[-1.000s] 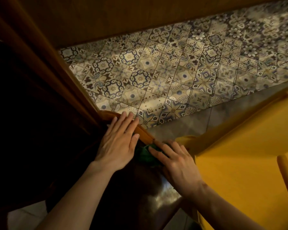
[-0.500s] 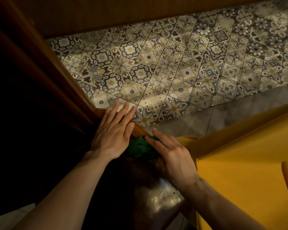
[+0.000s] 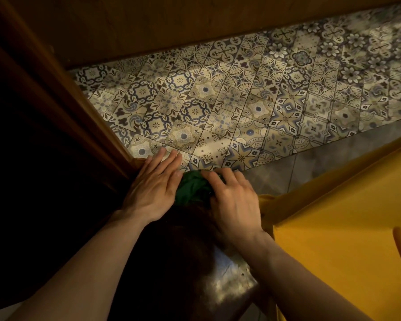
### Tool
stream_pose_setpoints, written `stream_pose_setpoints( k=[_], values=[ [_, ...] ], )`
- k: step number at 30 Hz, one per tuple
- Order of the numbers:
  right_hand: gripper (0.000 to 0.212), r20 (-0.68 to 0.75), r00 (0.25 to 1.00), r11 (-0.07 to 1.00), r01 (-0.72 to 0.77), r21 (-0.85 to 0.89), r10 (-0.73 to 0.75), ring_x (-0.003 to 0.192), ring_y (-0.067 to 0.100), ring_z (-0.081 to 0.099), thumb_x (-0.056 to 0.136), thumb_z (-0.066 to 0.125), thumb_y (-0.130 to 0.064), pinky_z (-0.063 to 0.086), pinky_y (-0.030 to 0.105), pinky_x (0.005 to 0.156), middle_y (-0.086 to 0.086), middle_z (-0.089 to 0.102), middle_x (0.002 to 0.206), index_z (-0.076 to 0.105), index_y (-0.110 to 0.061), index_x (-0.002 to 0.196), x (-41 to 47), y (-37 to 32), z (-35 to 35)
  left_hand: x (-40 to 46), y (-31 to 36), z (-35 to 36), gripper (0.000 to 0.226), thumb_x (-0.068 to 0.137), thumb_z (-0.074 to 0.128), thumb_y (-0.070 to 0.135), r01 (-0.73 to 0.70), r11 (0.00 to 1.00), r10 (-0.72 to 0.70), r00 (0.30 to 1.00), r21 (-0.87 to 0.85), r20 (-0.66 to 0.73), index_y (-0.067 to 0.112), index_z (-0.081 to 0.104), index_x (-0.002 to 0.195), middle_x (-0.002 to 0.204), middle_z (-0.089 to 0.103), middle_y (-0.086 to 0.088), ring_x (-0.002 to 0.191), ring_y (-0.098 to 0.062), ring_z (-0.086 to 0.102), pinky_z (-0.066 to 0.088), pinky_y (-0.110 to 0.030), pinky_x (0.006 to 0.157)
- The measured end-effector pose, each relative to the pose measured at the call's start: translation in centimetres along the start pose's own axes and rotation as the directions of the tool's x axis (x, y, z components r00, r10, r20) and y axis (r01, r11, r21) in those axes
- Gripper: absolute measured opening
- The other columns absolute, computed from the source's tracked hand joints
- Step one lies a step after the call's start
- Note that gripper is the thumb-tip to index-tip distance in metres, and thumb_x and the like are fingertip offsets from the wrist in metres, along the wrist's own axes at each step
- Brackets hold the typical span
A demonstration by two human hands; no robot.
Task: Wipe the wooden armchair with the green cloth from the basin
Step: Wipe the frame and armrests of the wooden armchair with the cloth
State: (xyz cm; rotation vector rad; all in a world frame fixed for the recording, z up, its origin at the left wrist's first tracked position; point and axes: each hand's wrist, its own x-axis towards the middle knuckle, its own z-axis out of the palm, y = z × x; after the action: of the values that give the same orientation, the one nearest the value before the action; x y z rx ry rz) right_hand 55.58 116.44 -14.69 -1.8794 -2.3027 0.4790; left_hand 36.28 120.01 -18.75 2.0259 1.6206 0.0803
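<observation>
The patterned tile floor [image 3: 229, 107] fills the upper middle of the view, its blue, cream and brown motifs running diagonally behind the wooden armchair [image 3: 63, 126]. The armchair is dark and mostly in shadow; one reddish-brown rail slants down from the upper left, and a glossy dark surface of the chair catches light lower down, below the hands. Just right of the armchair hangs a large yellow fabric [image 3: 345, 228], its folded edge running up toward the right, with a pale wooden rod beside it at the far right. A plain grey strip of floor lies between the tiles and that fabric. The left hand [image 3: 153, 193] lies flat on the armchair's edge, fingers stretched out and together, palm down, gripping nothing. The right hand [image 3: 234, 202] sits just right of it, fingers curled over the green cloth [image 3: 192, 188] and pressing it onto the armchair. The cloth is bunched into a crumpled wad between the two hands, touching both, at the armchair's edge nearest the tiles
</observation>
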Motion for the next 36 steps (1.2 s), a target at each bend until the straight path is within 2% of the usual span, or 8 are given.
stream_pose_setpoints(
  k=[3, 8, 13, 17, 20, 25, 29, 36],
  values=[
    [0.051, -0.103, 0.989, 0.993, -0.106, 0.042, 0.110, 0.098, 0.033, 0.056, 0.081, 0.065, -0.017, 0.051, 0.042, 0.069, 0.006, 0.059, 0.113, 0.056, -0.024, 0.131, -0.8, 1.7, -1.7, -0.1, 0.1, -0.3, 0.067, 0.095, -0.003, 0.052, 0.028, 0.999, -0.029, 0.998, 0.031, 0.055, 0.028, 0.003, 0.157, 0.165, -0.004, 0.013, 0.148, -0.003, -0.021, -0.013, -0.032, 0.121],
    [0.049, -0.271, 0.940, 0.977, -0.184, 0.105, 0.206, 0.094, 0.028, 0.057, 0.080, 0.065, -0.019, 0.046, 0.034, 0.060, 0.003, 0.059, 0.109, 0.058, -0.025, 0.129, -4.6, 5.1, -4.3, -2.4, 3.1, 0.6, 0.064, 0.098, 0.008, 0.051, 0.032, 0.999, -0.029, 0.996, 0.034, -0.080, 0.026, 0.004, 0.157, 0.165, -0.005, 0.010, 0.149, -0.004, -0.018, -0.011, -0.031, 0.121],
    [0.048, -0.307, 0.902, 0.953, -0.286, 0.103, 0.304, 0.088, 0.027, 0.056, 0.079, 0.064, -0.023, 0.035, 0.028, 0.057, 0.001, 0.056, 0.104, 0.057, -0.029, 0.126, -10.8, 6.8, -5.1, -5.8, 8.1, 3.1, 0.059, 0.104, 0.017, 0.046, -0.176, 0.983, 0.181, 0.978, 0.058, -0.106, 0.024, 0.009, 0.158, 0.165, 0.001, 0.009, 0.150, -0.003, -0.012, -0.007, -0.031, 0.123],
    [0.053, -0.239, 0.896, 0.926, -0.373, 0.057, 0.375, 0.095, 0.031, 0.053, 0.081, 0.044, -0.037, 0.050, 0.041, 0.067, 0.006, 0.056, 0.113, 0.059, -0.028, 0.131, -15.9, 6.2, -4.5, -7.3, 12.2, 5.5, 0.059, 0.104, 0.020, 0.041, -0.322, 0.944, 0.326, 0.944, 0.069, -0.046, 0.019, 0.010, 0.158, 0.167, 0.005, 0.004, 0.151, -0.007, -0.010, 0.003, -0.038, 0.125],
    [0.053, -0.140, 0.918, 0.924, -0.380, -0.052, 0.370, 0.109, 0.033, 0.050, 0.087, 0.056, -0.030, 0.049, 0.044, 0.078, 0.008, 0.056, 0.128, 0.053, -0.031, 0.140, -18.3, 5.5, -2.6, -8.4, 13.8, 7.2, 0.060, 0.104, 0.016, 0.040, -0.392, 0.914, 0.389, 0.920, 0.110, 0.047, 0.017, 0.008, 0.159, 0.167, 0.004, 0.001, 0.151, -0.008, -0.011, 0.003, -0.038, 0.124],
    [0.077, 0.021, 0.963, 0.944, -0.260, -0.205, 0.270, 0.137, 0.033, 0.036, 0.085, 0.064, -0.022, 0.041, 0.048, 0.090, 0.004, 0.029, 0.162, 0.030, -0.026, 0.153, -19.8, 5.4, 0.3, -8.9, 14.1, 8.8, 0.060, 0.103, 0.011, 0.040, -0.404, 0.900, 0.384, 0.913, 0.162, 0.139, 0.017, 0.001, 0.158, 0.167, -0.002, 0.002, 0.150, -0.007, -0.016, -0.002, -0.035, 0.123],
    [0.069, 0.053, 0.971, 0.946, -0.215, -0.242, 0.234, 0.137, 0.034, 0.037, 0.092, 0.062, -0.033, 0.040, 0.050, 0.093, 0.004, 0.027, 0.163, 0.030, -0.024, 0.153, -20.6, 6.4, 0.9, -8.7, 14.0, 9.0, 0.061, 0.104, 0.014, 0.040, -0.415, 0.895, 0.392, 0.906, 0.161, 0.157, 0.018, -0.001, 0.158, 0.167, -0.006, 0.004, 0.149, -0.005, -0.019, -0.004, -0.035, 0.123],
    [0.075, 0.098, 0.972, 0.944, -0.181, -0.275, 0.215, 0.122, 0.036, 0.048, 0.078, 0.071, -0.019, 0.044, 0.049, 0.089, 0.010, 0.043, 0.153, 0.042, -0.023, 0.147, -22.0, 7.6, 0.4, -8.4, 14.1, 8.8, 0.059, 0.105, 0.014, 0.040, -0.404, 0.904, 0.375, 0.907, 0.138, 0.193, 0.020, -0.004, 0.157, 0.166, -0.009, 0.006, 0.148, -0.003, -0.020, -0.008, -0.032, 0.122]
  ],
)
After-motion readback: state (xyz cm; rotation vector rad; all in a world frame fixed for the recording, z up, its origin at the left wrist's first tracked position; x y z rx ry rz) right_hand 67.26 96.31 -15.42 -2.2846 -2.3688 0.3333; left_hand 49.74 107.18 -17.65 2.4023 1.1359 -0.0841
